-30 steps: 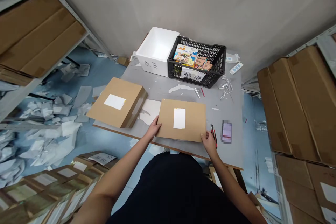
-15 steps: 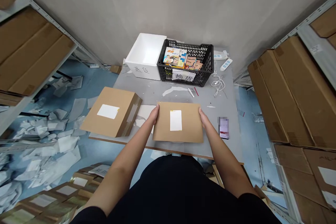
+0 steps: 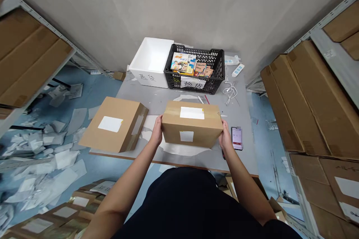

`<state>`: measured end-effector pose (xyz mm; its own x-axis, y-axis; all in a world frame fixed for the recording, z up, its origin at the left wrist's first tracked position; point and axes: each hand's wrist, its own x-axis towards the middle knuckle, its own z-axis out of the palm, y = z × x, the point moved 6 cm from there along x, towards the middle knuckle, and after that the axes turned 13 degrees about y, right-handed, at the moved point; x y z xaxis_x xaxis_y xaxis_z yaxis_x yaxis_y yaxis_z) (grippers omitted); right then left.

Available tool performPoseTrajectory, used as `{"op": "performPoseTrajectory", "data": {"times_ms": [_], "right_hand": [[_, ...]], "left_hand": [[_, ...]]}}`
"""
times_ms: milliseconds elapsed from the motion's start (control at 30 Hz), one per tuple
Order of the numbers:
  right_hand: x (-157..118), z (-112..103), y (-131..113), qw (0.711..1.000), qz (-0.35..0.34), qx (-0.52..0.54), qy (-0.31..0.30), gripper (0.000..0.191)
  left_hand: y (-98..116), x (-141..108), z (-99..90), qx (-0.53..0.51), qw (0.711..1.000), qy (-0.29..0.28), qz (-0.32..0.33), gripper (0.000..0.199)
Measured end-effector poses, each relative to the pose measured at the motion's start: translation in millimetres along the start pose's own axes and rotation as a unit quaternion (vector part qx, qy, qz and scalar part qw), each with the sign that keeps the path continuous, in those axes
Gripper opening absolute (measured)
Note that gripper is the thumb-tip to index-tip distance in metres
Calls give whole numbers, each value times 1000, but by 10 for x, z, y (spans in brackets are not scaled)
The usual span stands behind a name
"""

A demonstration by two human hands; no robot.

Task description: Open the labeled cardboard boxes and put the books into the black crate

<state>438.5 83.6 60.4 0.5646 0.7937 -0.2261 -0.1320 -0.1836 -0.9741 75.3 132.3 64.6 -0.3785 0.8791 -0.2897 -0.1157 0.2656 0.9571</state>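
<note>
Between my two hands is a brown cardboard box (image 3: 207, 123), tilted so that its taped top and one side show, each with a white label. My left hand (image 3: 157, 130) grips its left end, and my right hand (image 3: 225, 137) grips its right end. The fingers behind and under the box are partly hidden. To the left, a second cardboard box (image 3: 129, 115) with a white label rests at the table's front left. A phone (image 3: 237, 138) with a lit screen lies just right of my right hand.
A white foam box (image 3: 150, 76) and a black plastic crate (image 3: 217, 78) of booklets stand at the table's back. A white cable (image 3: 230, 93) and power strips (image 3: 238, 70) lie on the right. Shelves of cartons (image 3: 303, 93) flank both sides; paper scraps (image 3: 53, 145) litter the left floor.
The box in my hands has been turned: its single broad labelled face showed before, and now a taped top and a side show. My view has shifted slightly.
</note>
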Motion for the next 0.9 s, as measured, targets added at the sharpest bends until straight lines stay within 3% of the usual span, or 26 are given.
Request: {"op": "performPoseTrajectory", "data": {"times_ms": [100,267,367,533,700,900], "right_hand": [[-93,-118,58,1000,12,-16,-7,60],[-310,-328,250,993,20,-112,-13,70],[-422,-349,275,987,-8,-163,-4,69],[-496,-182,-5,952,-121,-281,16,70],[-616,133,-362,893,-274,-354,-49,58],[-763,227,-275,873,-299,-376,-82,46]], "left_hand": [[-8,-136,-117,-18,999,-35,18,52],[-201,-404,-412,19,998,-55,-36,57],[-245,-474,-466,30,996,-56,-58,56],[-161,-358,-357,13,997,-54,-46,57],[-190,-301,-279,1,995,-69,-79,62],[-310,-330,-353,-2,995,-49,-87,62]]}}
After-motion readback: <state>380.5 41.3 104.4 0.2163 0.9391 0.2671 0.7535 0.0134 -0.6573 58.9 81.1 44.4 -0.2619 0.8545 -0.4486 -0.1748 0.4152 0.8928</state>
